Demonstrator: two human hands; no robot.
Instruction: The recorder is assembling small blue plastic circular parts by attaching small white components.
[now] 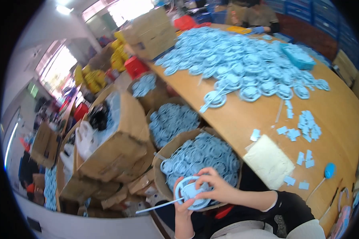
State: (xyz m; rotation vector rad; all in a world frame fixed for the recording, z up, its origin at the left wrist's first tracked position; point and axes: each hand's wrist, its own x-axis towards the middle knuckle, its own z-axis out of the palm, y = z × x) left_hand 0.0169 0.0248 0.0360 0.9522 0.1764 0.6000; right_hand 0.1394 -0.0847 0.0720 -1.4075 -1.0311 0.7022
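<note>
From the head camera, we look down on our two bare hands over an open cardboard box. The left hand supports a pale blue ring-shaped piece from below, fingers curled at its rim; the right hand is bent over its other side, thumb and fingertips drawn close on its middle. A thin pale strip juts out to the left, seemingly from the piece, though blur keeps us from being sure.

Beneath, a heap of blue rings fills the box. To the right, the worktop carries a far larger pile of blue pieces and, nearer us, scattered small flat tabs. We judge this one piece to be mid-handling, with plenty left overall; which pile is finished, we cannot tell.
</note>
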